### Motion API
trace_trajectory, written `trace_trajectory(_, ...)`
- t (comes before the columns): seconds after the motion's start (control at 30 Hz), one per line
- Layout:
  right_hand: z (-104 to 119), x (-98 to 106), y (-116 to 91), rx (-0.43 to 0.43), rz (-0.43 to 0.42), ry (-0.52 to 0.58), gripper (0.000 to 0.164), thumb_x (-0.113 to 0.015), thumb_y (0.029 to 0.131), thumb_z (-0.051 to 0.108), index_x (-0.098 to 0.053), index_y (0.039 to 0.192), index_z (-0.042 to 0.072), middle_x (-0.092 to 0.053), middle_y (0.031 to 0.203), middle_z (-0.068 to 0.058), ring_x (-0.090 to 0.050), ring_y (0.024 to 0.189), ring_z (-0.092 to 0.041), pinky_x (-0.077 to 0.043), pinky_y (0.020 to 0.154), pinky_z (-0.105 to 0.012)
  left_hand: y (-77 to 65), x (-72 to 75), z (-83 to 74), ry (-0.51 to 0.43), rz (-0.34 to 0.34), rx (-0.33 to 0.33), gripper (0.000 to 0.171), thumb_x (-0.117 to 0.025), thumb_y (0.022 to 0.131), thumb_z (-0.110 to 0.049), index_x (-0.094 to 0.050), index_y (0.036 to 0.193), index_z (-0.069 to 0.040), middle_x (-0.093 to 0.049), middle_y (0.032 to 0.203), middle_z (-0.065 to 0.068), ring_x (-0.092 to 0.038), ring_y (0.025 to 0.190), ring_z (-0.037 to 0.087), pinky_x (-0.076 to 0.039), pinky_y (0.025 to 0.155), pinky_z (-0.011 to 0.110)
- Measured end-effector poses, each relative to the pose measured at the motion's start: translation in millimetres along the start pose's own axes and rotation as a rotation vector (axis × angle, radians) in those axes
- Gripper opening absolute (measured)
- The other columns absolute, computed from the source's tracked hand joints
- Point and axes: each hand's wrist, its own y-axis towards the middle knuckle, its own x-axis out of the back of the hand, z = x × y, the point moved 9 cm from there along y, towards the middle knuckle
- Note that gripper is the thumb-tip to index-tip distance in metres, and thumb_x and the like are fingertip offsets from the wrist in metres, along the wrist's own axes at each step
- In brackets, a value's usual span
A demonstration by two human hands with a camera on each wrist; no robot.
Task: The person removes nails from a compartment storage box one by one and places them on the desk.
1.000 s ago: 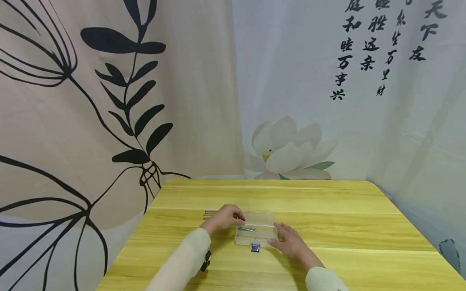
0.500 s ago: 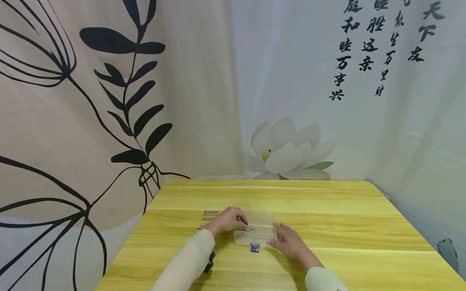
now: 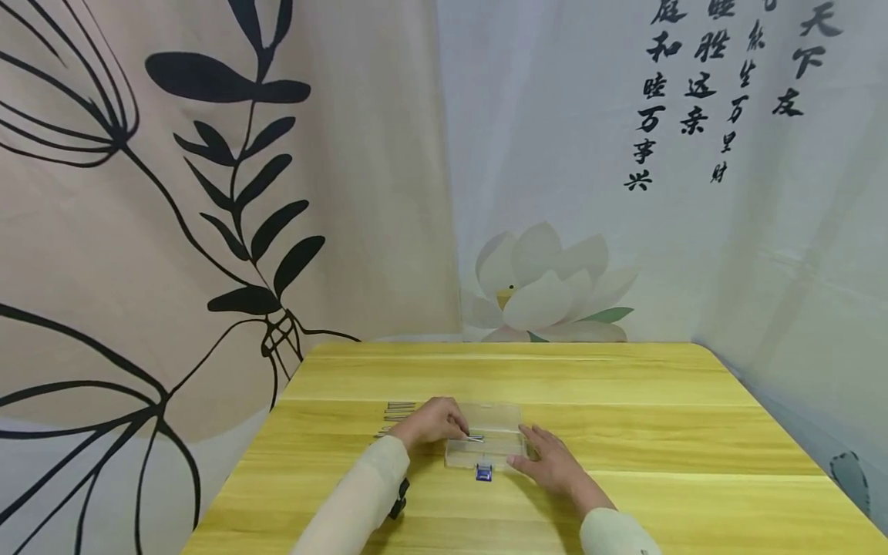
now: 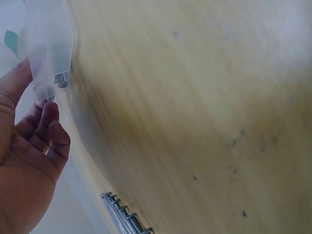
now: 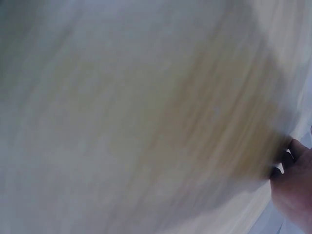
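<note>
A clear plastic box (image 3: 459,459) with its lid (image 3: 501,415) tipped back stands mid-table, a blue latch (image 3: 483,472) at its front. Several metal nails (image 3: 476,438) lie inside, toward the left. My left hand (image 3: 432,421) reaches into that end with fingertips at the nails; I cannot tell whether it pinches one. In the left wrist view, nail heads (image 4: 60,81) show through the translucent plastic beside the curled fingers. My right hand (image 3: 555,464) holds the box's right end, thumb at the front corner and fingers at the back. The right wrist view catches only part of it.
More nails (image 3: 399,411) lie in a row on the wooden table (image 3: 624,416), left of the box and partly behind the left forearm. A printed curtain (image 3: 388,193) hangs behind the table's far edge.
My left hand has come down and slightly right, from above the box's left end to the nails inside, and now covers their left part. The right hand keeps its place.
</note>
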Motion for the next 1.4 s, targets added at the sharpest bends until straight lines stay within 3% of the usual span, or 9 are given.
trace_trajectory(0.27,0.3,1.5,-1.5,-0.006,-0.010,0.012,0.074,-0.066,0.094,0.045,-0.039,0.152,0.007,-0.026,0.156,-0.027,-0.019,0.141,-0.054,-0.016,0.105,-0.073,6.3,-3.8,1.7,0.078,-0.005,-0.027,0.004,-0.080,0.084,-0.015,-0.081,0.088,-0.014,-0.057,0.093,-0.008,-0.053,0.087,0.008,-0.048,0.083,0.028)
trace_trajectory(0.47,-0.8,3.1,0.1,-0.008,-0.014,-0.003,0.075,-0.066,0.093,0.046,-0.039,0.152,0.008,-0.026,0.156,-0.027,-0.019,0.140,-0.055,-0.017,0.105,-0.073,6.7,-2.7,-8.7,0.172,0.020,-0.055,0.005,-0.078,0.086,-0.016,-0.082,0.089,-0.014,-0.053,0.087,-0.008,-0.050,0.077,0.006,-0.046,0.073,0.024)
trace_trajectory(0.7,1.6,5.3,0.1,0.004,-0.015,-0.002,0.075,-0.066,0.093,0.044,-0.039,0.151,0.006,-0.027,0.155,-0.029,-0.020,0.139,-0.056,-0.017,0.105,-0.073,5.3,-3.3,-20.0,0.301,0.012,-0.113,0.005,-0.077,0.087,-0.019,-0.081,0.089,-0.017,-0.057,0.088,-0.010,-0.053,0.078,0.002,-0.048,0.074,0.022)
trace_trajectory(0.87,1.3,3.8,-0.2,0.009,-0.014,-0.003,0.075,-0.067,0.093,0.044,-0.039,0.151,0.005,-0.028,0.154,-0.029,-0.021,0.139,-0.056,-0.017,0.106,-0.072,3.9,-4.5,-17.8,0.263,0.019,-0.117,0.005,-0.077,0.088,-0.019,-0.081,0.089,-0.016,-0.057,0.088,-0.010,-0.053,0.077,0.002,-0.048,0.073,0.022)
trace_trajectory(1.13,2.1,4.1,0.6,0.012,-0.020,-0.013,0.075,-0.067,0.093,0.045,-0.040,0.151,0.005,-0.029,0.154,-0.029,-0.021,0.140,-0.055,-0.017,0.107,-0.071,3.3,0.5,-9.3,0.082,0.015,-0.091,0.004,-0.078,0.087,-0.016,-0.081,0.089,-0.014,-0.060,0.086,-0.009,-0.055,0.078,0.005,-0.049,0.071,0.024)
trace_trajectory(1.4,2.4,2.2,-0.2,0.001,-0.010,-0.007,0.076,-0.066,0.093,0.046,-0.039,0.152,0.006,-0.028,0.155,-0.028,-0.020,0.141,-0.053,-0.016,0.107,-0.071,0.1,8.3,-8.0,0.031,-0.003,-0.056,0.004,-0.077,0.088,-0.017,-0.080,0.090,-0.015,-0.061,0.089,-0.009,-0.055,0.081,0.007,-0.048,0.073,0.026)
